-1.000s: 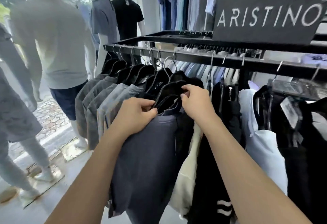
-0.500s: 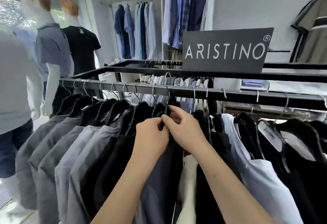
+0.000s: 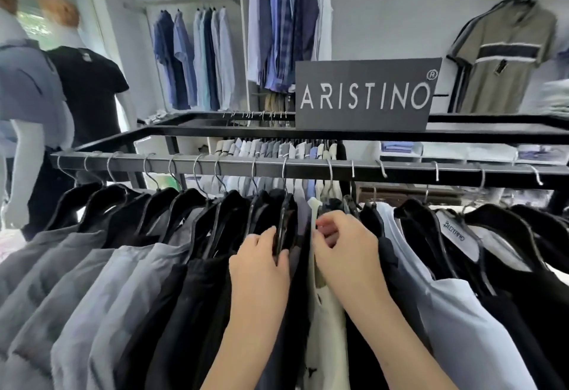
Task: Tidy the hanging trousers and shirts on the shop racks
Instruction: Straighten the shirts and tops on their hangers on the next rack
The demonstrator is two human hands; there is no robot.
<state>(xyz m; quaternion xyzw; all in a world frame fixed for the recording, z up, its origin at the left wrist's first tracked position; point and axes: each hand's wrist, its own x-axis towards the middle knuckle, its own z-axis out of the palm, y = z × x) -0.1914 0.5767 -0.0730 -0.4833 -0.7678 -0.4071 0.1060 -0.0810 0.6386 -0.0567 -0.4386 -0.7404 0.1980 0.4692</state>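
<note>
Head view, the only one: the person is standing in front of the near rail, a dark bar that is running from left to right across the picture. The shirts are hanging from it on black hangers, each with its shoulder line lying across the rail and pointing toward the person, and its long axis falling straight down.

The left hand is curling its fingers over the shoulder of a black hanger, which is carrying a dark shirt, so this hand is gripping the hanger. The right hand is just beside it, on the other side of a narrow gap, and its fingers are curled at the collar of the cream shirt; it seems to be pinching the collar or the hanger under it, but the exact hold is hidden.

The cream shirt is lying directly under and in front of the right hand, so this hand is the nearer one. The gap between the two hands is following the rail's direction, so probably the next move is sliding along the rail to even the spacing.

Behind, a sign reading ARISTINO is standing on the rack's upper frame.
</note>
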